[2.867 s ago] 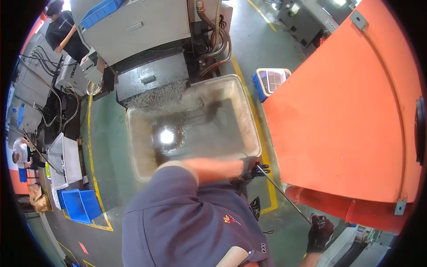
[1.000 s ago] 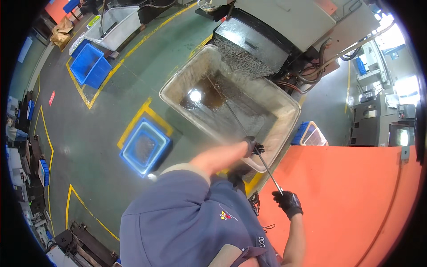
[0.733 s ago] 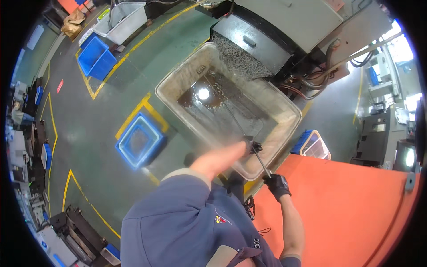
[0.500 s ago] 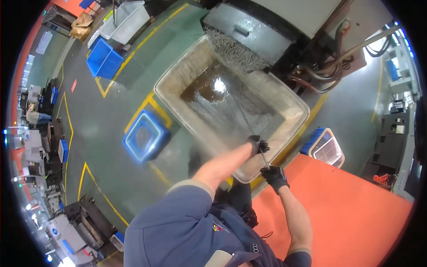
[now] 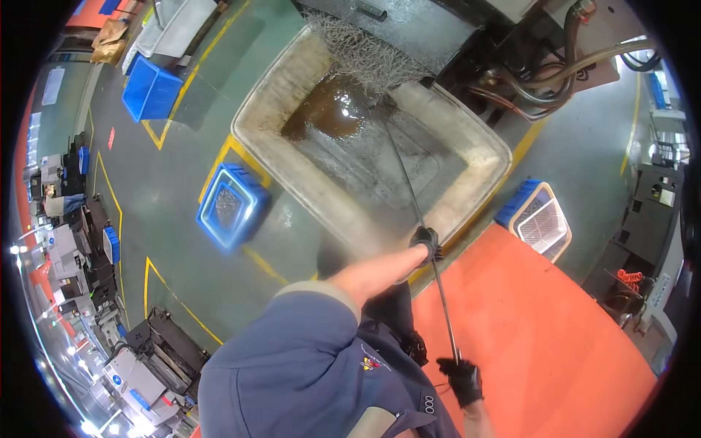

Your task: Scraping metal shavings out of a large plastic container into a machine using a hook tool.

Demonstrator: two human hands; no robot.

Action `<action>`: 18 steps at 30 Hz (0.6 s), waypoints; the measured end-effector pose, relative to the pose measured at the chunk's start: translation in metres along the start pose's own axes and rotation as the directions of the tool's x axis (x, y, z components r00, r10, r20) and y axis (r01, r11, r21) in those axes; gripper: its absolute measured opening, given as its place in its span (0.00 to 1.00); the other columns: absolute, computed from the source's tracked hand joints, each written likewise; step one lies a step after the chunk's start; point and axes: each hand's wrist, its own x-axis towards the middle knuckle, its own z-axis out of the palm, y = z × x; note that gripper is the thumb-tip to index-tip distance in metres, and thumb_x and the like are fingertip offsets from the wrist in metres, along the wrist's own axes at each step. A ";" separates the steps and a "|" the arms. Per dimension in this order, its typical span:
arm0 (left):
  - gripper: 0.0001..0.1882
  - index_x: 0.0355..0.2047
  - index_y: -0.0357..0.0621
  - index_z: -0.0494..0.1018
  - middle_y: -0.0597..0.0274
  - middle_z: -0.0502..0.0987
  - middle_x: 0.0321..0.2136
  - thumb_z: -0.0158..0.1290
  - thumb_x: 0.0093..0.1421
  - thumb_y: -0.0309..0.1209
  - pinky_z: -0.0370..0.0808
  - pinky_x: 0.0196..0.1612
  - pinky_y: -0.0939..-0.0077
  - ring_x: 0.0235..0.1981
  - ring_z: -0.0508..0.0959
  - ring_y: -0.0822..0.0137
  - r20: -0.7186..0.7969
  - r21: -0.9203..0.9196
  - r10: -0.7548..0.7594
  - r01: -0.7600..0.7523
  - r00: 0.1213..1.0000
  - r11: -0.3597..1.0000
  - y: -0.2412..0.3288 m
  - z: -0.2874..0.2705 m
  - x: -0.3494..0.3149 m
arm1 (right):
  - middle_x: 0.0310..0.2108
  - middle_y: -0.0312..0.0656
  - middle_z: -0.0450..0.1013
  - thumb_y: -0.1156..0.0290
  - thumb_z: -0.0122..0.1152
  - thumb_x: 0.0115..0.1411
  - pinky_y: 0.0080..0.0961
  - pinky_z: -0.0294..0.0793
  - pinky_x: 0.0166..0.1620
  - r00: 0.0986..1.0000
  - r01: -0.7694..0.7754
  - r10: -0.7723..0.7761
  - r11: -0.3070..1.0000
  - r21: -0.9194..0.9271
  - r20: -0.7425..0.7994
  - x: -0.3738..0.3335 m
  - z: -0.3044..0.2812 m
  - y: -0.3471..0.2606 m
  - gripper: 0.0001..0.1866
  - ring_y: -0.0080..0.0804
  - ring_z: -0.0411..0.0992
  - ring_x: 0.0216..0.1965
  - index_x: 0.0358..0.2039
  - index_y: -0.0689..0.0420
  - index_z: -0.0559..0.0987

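A long thin metal rod [image 5: 441, 292] slants across the view from my right side into a large grimy off-white tub [image 5: 456, 212]. My left hand [image 5: 425, 242], in a black glove, is closed round the rod's middle at the tub's near rim. Farther down, my right hand [image 5: 461, 379], also black-gloved, is closed at the rod's near end, over the orange surface. The rod's far end reaches into the tub near brown liquid [image 5: 328, 109]. Tangled metal shavings [image 5: 369, 58] hang over the tub's far side from a grey metal chute [image 5: 409, 33].
Machine hoses [image 5: 540, 95] curve beyond the tub's right side. An orange surface [image 5: 533, 321] lies at my right, with a blue-and-white basket [image 5: 540, 226] past its edge. Left of the tub stand a blue crate [image 5: 232, 208], a blue bin [image 5: 151, 89] and a white tub [image 5: 175, 29].
My right hand has moved back toward me, and much more of the rod now shows between my hands. My left hand stays near the tub's rim. The view has shifted slightly.
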 end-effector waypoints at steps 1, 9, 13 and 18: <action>0.16 0.33 0.40 0.66 0.48 0.70 0.21 0.34 0.63 0.40 0.74 0.16 0.60 0.14 0.71 0.55 0.061 0.018 -0.032 0.030 0.998 0.999 -0.005 0.001 -0.003 | 0.27 0.41 0.78 0.77 0.51 0.54 0.20 0.71 0.33 0.998 -0.046 0.042 0.996 -0.081 -0.046 -0.017 -0.006 0.021 0.12 0.25 0.73 0.28 0.33 0.65 0.82; 0.15 0.33 0.39 0.64 0.51 0.69 0.21 0.34 0.65 0.38 0.76 0.20 0.46 0.15 0.72 0.52 0.174 -0.165 -0.124 0.153 0.977 0.974 -0.003 0.005 -0.065 | 0.39 0.59 0.74 0.66 0.47 0.58 0.37 0.75 0.40 0.957 -0.108 0.226 0.858 0.502 -0.181 -0.043 -0.043 0.096 0.15 0.47 0.76 0.33 0.41 0.64 0.70; 0.14 0.30 0.43 0.63 0.57 0.66 0.19 0.33 0.65 0.39 0.76 0.20 0.50 0.14 0.69 0.56 0.146 -0.182 -0.191 0.216 0.971 0.959 0.039 -0.015 0.015 | 0.30 0.43 0.78 0.71 0.51 0.57 0.19 0.69 0.28 0.991 0.121 -0.126 0.988 -0.098 -0.038 0.039 0.005 0.014 0.13 0.24 0.73 0.25 0.37 0.61 0.80; 0.16 0.23 0.42 0.68 0.52 0.68 0.14 0.39 0.62 0.37 0.76 0.18 0.54 0.15 0.74 0.50 0.129 -0.223 -0.180 0.205 0.975 0.953 0.004 -0.019 0.028 | 0.25 0.40 0.77 0.73 0.53 0.54 0.14 0.63 0.24 0.989 -0.146 0.147 0.986 -0.079 -0.001 -0.005 0.017 -0.014 0.13 0.20 0.70 0.24 0.38 0.64 0.80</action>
